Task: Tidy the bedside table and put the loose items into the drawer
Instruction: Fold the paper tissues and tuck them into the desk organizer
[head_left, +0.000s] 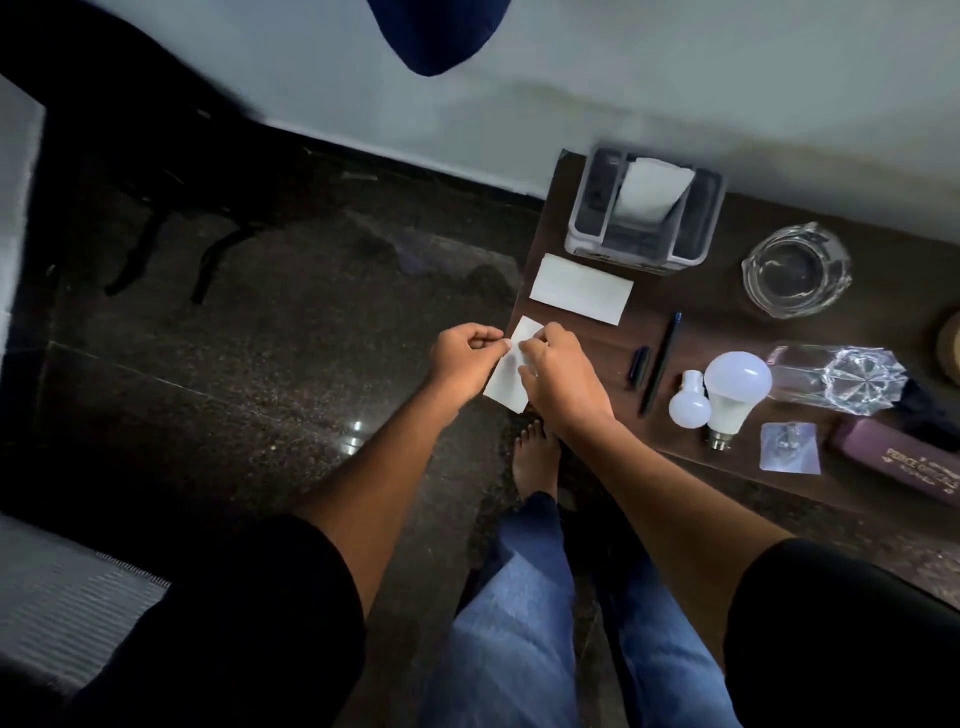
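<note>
A small white slip of paper (506, 382) is held over the left front corner of the dark wooden bedside table (691, 306). My left hand (465, 356) pinches its left edge and my right hand (558, 374) grips its upper right part, covering some of it. A larger white paper (581, 288) lies flat on the table just behind. To the right lie a dark pen (661, 361), a pen cap (639, 366), a small bulb (688, 404), a large bulb (732, 391), a clear plastic bottle (836, 376), a shiny foil sachet (789, 448) and a maroon case (898, 460). No drawer is visible.
A clear organiser with tissues (647, 210) stands at the back of the table by the wall. A glass ashtray (797, 270) sits to its right. Dark stone floor (260, 364) lies to the left, with a black chair (156, 171) at the back left. My bare foot (535, 457) is below the table edge.
</note>
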